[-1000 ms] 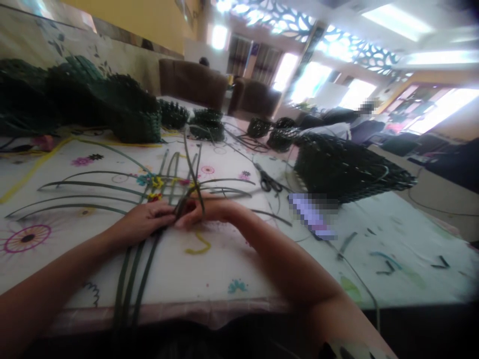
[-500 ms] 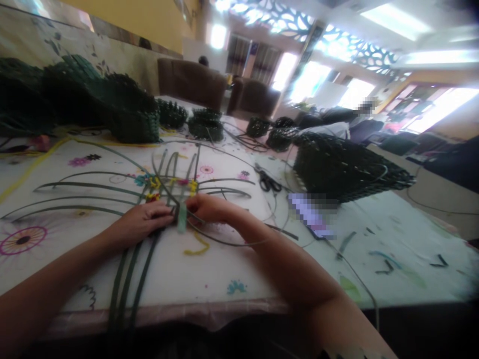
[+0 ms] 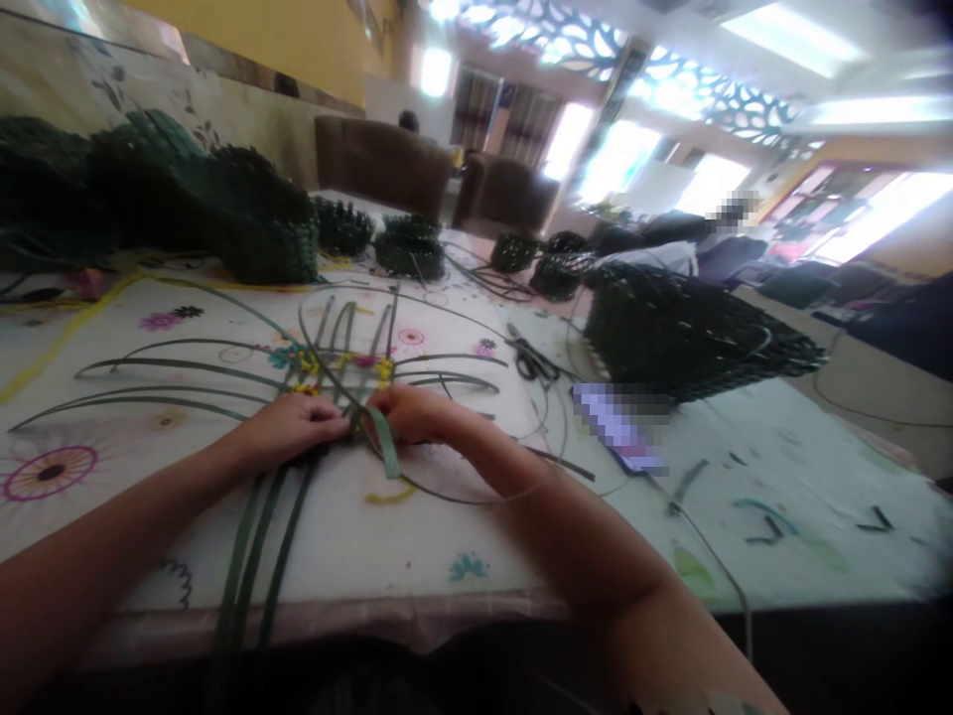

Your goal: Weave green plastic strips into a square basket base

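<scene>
A flat weave of dark green strips (image 3: 335, 372) lies on the flowered tablecloth (image 3: 417, 546), its loose ends fanning out left, forward and toward me. My left hand (image 3: 294, 427) rests on the crossing with fingers pressed down on the strips. My right hand (image 3: 409, 412) is closed in a pinch on one green strip (image 3: 383, 442), which bends down past my fingers and loops away to the right.
Finished dark green woven baskets (image 3: 268, 233) stand along the back left, and a large one (image 3: 685, 333) lies at the right. Black scissors (image 3: 532, 362) lie beyond the weave, with a blurred flat object (image 3: 617, 427) nearby. Strip offcuts litter the right side. A seated person's back (image 3: 715, 248) shows far right.
The strip that stood upright from my hands has been pulled down and through, now looping flat to the right. My hands stay together at the crossing.
</scene>
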`<state>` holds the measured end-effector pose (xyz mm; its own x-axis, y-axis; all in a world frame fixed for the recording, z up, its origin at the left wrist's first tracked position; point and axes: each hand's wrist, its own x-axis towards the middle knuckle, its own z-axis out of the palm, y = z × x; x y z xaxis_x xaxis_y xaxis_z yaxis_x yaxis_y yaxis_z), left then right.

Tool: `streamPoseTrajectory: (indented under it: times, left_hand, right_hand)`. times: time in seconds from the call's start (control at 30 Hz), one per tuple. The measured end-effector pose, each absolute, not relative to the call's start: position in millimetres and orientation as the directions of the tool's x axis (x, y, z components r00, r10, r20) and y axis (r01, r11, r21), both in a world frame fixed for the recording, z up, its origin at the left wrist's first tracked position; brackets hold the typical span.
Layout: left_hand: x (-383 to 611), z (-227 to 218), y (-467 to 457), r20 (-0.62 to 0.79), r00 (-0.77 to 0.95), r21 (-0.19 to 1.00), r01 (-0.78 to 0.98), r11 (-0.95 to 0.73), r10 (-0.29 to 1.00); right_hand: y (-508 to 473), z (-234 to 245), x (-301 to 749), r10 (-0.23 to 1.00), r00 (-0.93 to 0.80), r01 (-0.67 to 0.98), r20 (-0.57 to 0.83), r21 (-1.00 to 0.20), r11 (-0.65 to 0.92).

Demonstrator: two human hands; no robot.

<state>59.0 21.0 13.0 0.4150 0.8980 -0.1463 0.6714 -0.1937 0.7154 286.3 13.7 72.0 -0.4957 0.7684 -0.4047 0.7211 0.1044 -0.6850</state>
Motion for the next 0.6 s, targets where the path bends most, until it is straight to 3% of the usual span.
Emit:
streamPoseTrajectory:
  times: [0.1,0.23,0.47,0.6]
  left_hand:
    - [60,12,23,-0.244,0.424,0.758,0.645,-0.102,0.872]
    - [63,11,30,-0.219,0.382,0.778,0.624,-0.075,0.898]
    - [70,20,44,-0.296,0.399,0.566,0.805,-0.177,0.868]
    - [71,23,40,-0.298,0.384,0.524,0.831,-0.186,0.874]
  right_hand:
    - [14,72,285,0.754,-0.513,0.725,-0.410,-0.678,0.125]
    - [15,72,284,0.747,-0.539,0.737,-0.389,-0.647,0.195]
    - [17,73,285,0.729,-0.567,0.739,-0.384,-0.629,0.243]
    - [13,72,289,0.788,-0.561,0.701,-0.256,-0.653,0.287]
